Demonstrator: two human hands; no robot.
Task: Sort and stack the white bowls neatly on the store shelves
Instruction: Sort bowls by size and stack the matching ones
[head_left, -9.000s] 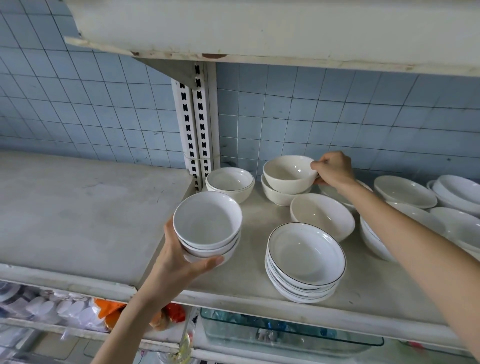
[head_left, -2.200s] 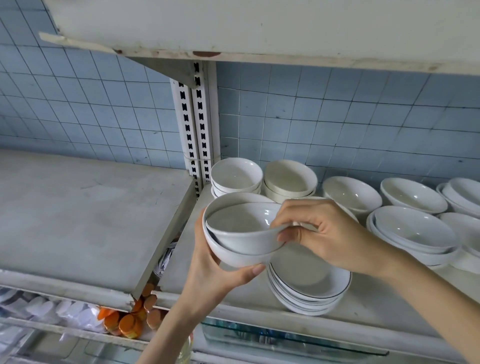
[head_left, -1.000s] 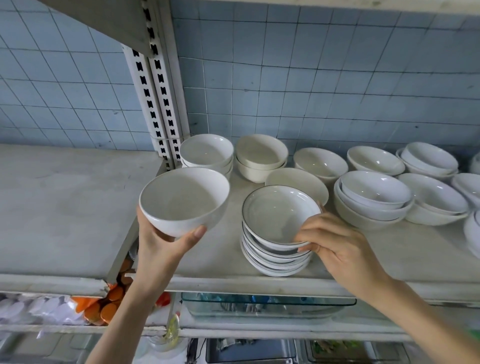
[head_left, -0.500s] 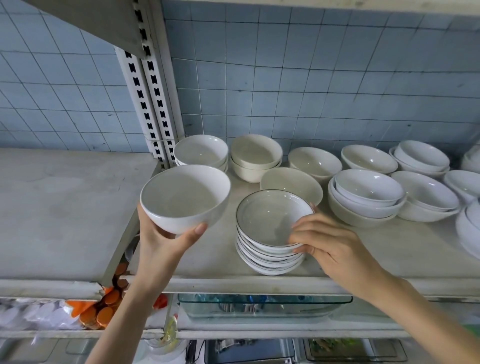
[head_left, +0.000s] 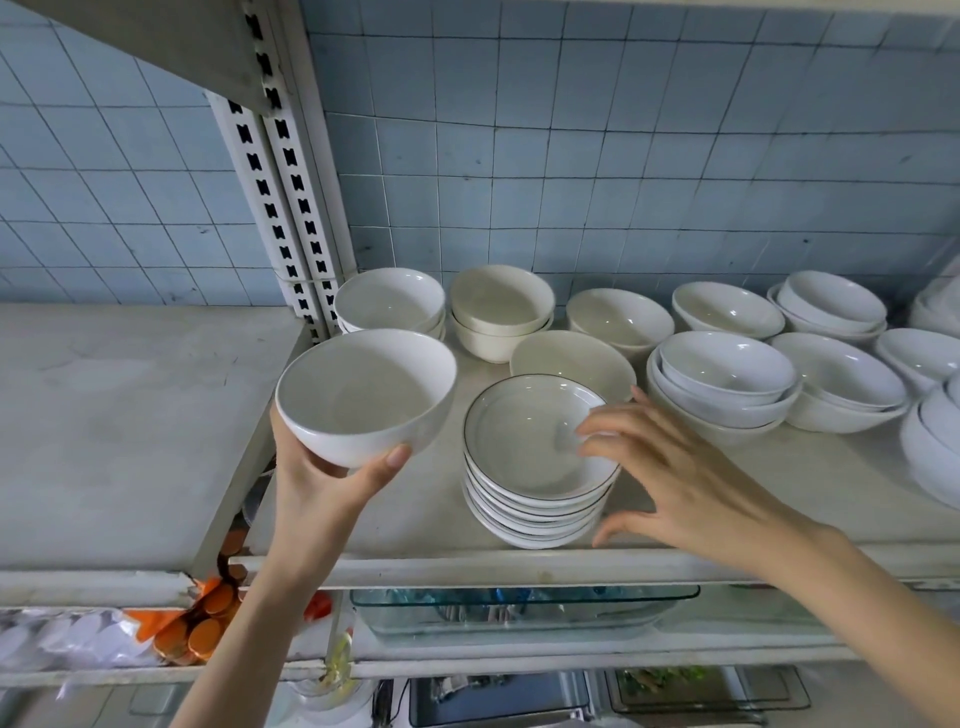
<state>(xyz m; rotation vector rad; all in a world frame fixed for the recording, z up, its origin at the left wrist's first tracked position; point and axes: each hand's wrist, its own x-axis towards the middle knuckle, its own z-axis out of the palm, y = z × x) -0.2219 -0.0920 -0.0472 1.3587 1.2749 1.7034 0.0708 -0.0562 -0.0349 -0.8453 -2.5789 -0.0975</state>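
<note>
Left hand (head_left: 322, 483) cups deep white bowl (head_left: 363, 395) from beneath, just left of rimmed-dish stack (head_left: 530, 457) on shelf (head_left: 421, 514). Right hand (head_left: 680, 478) is nearer the stack, spread, gripping nothing, fingertips at its right edge.

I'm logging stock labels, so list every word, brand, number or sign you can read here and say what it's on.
None: no word, number, brand or sign is readable in this view.
The deep bowl in the left hand, the black-rimmed plates and the bowls behind carry no visible marking.
The orange lids and plastic packs below are too small to show any print.
</note>
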